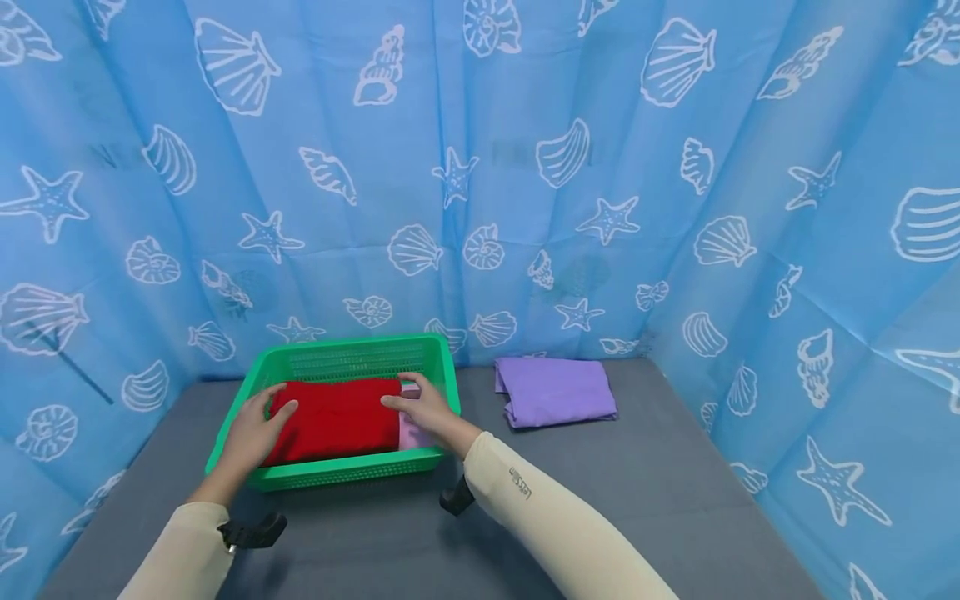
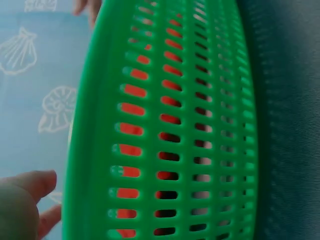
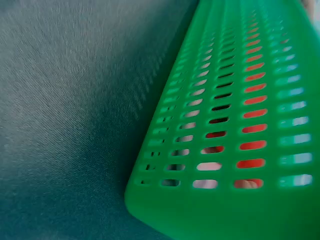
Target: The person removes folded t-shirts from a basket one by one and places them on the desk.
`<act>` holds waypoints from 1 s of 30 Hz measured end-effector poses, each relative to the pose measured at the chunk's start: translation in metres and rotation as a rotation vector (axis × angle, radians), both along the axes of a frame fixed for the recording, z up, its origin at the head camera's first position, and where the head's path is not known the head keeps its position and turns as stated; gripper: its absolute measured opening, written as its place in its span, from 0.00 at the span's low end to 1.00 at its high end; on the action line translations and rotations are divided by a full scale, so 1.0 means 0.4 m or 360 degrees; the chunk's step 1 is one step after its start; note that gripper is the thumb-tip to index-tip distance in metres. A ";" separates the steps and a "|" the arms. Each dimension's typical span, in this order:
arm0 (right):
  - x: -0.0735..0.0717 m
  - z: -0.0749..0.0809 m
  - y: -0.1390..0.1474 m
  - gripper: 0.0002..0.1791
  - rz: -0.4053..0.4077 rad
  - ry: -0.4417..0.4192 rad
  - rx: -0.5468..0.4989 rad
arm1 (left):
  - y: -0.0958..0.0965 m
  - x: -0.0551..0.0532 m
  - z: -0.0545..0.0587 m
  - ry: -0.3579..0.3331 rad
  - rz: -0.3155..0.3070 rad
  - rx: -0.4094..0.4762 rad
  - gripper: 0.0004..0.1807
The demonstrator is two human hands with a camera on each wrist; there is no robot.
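Note:
A green plastic basket (image 1: pixel 345 467) with slotted walls holds a folded red cloth (image 1: pixel 337 421). Pale pink fabric (image 1: pixel 414 429) shows at the right side of the red cloth. My left hand (image 1: pixel 255 427) reaches over the basket's left side, thumb and fingers spread apart at the cloth's left edge. At its right edge is my right hand (image 1: pixel 427 408), with thumb and fingers likewise apart. In the left wrist view the left hand (image 2: pixel 25 200) appears beside the rim, and red shows through the slots. The right wrist view shows mostly the basket's front wall (image 3: pixel 225 150).
A folded purple cloth (image 1: pixel 558 392) lies right of the basket on the grey tabletop (image 1: pixel 600 492). A blue curtain (image 1: pixel 510 208) with white shell and starfish prints hangs behind the table and along its sides.

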State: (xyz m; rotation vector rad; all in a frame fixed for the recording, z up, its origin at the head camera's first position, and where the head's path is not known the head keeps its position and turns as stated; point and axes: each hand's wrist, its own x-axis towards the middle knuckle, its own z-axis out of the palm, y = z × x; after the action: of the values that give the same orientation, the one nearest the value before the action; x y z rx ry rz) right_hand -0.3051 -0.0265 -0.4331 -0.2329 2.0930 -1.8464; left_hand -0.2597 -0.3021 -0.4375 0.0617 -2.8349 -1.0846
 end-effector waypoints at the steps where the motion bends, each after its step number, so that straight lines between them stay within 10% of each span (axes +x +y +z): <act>1: -0.006 -0.004 -0.003 0.35 -0.0013 -0.0033 0.0031 | -0.003 -0.006 0.001 -0.0048 0.0009 0.0005 0.38; 10: -0.043 -0.034 -0.033 0.40 -0.0053 -0.0261 0.0045 | -0.019 -0.050 -0.003 -0.0480 0.0056 0.0368 0.49; 30: -0.083 -0.060 -0.067 0.45 0.0128 -0.0257 0.0187 | -0.019 -0.112 -0.063 -0.0619 0.0145 0.0422 0.57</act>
State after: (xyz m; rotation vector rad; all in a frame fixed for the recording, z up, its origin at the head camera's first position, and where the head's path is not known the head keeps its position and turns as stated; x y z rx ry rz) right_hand -0.3381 -0.0531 -0.4569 -0.1317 2.0420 -1.6331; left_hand -0.3044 -0.3098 -0.4627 0.4670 -2.9471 -1.5702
